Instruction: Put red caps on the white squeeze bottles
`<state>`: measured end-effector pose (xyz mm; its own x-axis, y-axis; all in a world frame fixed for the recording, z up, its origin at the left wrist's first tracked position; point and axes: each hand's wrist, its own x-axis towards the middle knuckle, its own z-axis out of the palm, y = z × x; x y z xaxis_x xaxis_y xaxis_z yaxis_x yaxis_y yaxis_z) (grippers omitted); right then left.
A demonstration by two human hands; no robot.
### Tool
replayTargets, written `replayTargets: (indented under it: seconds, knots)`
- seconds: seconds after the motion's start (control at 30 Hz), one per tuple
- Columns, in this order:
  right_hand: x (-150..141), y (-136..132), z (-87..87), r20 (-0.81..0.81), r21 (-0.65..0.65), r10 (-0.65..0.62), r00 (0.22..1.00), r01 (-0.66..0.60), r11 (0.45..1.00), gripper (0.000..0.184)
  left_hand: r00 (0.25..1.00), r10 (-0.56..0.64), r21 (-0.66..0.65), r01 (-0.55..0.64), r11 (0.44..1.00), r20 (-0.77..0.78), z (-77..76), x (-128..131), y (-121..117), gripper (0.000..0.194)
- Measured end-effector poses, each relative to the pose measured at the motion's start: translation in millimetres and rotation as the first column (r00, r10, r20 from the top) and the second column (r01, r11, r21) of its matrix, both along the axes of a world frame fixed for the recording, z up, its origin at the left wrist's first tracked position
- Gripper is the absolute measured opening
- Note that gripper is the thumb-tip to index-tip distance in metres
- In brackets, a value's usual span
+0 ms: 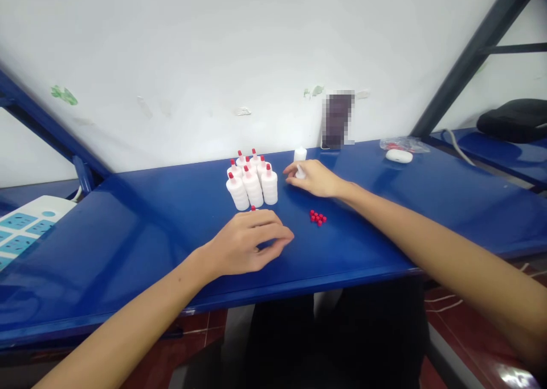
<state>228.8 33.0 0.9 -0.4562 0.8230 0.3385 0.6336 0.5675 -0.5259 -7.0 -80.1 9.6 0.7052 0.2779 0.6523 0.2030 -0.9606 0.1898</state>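
Several small white bottles with red caps [252, 181] stand in a tight group on the blue table [149, 235]. My left hand [248, 242] rests just in front of them, fingers curled round a bottle whose red tip shows above the knuckles. My right hand [314, 177] lies to the right of the group, fingers closed on a small white uncapped bottle [300, 173]. Another uncapped white bottle [300, 153] stands just behind that hand. A little heap of loose red caps [318, 217] lies between my forearms.
A phone [337, 121] leans on the white wall at the table's back edge. A white earbud case [399, 156] and a clear bag [404, 144] lie at the back right. A power strip [25, 225] sits at the far left. A dark diagonal brace [465, 53] rises on the right.
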Motion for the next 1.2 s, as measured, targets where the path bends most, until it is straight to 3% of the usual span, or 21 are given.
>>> replayTargets:
  seconds: [0.17, 0.3, 0.47, 0.57, 0.7, 0.77, 0.87, 1.0, 1.2]
  knots:
    - [-6, -8, 1.9, -0.160, 0.027, -0.171, 0.972, 0.177, 0.984, 0.025, 0.972, -0.014, -0.127, -0.016, 0.992, -0.233, -8.6, 2, 4, 0.016]
    - [-2, -9, 5.7, -0.302, 0.017, -0.124, 0.945, 0.136, 0.991, 0.013, 0.949, 0.027, -0.177, -0.087, 0.980, -0.314, -9.3, -2, 9, 0.018]
    - [3, -6, 13.2, -0.148, 0.066, -0.142, 0.979, 0.153, 0.986, 0.014, 0.947, 0.083, -0.197, -0.149, 0.969, -0.309, -10.2, -3, 11, 0.017]
    - [6, -10, 23.6, -0.052, 0.110, -0.046, 0.998, 0.052, 0.993, 0.028, 0.971, 0.088, -0.215, -0.137, 0.967, -0.223, -10.7, -2, 9, 0.015]
    - [3, -25, 36.9, -0.168, 0.263, 0.013, 0.986, 0.032, 0.964, 0.029, 0.991, 0.132, -0.162, -0.125, 0.979, 0.036, -8.7, 2, 6, 0.011]
    - [-3, -33, 39.2, -0.213, 0.274, 0.058, 0.975, 0.003, 0.962, 0.021, 0.960, 0.189, -0.121, -0.166, 0.979, 0.208, -6.9, 3, 5, 0.010]
    - [-14, -45, 36.9, -0.145, 0.296, 0.210, 0.967, -0.160, 0.942, 0.025, 0.870, 0.286, -0.140, -0.250, 0.958, 0.402, -4.8, 3, 6, 0.008]
    - [-25, -55, 30.9, -0.032, 0.320, 0.350, 0.936, -0.322, 0.891, 0.032, 0.810, 0.327, -0.208, -0.256, 0.944, 0.487, -4.2, 2, 8, 0.006]
    - [-32, -62, 26.1, -0.083, 0.204, 0.496, 0.865, -0.472, 0.858, 0.024, 0.833, 0.268, -0.213, -0.185, 0.959, 0.484, -6.1, 4, 6, 0.011]
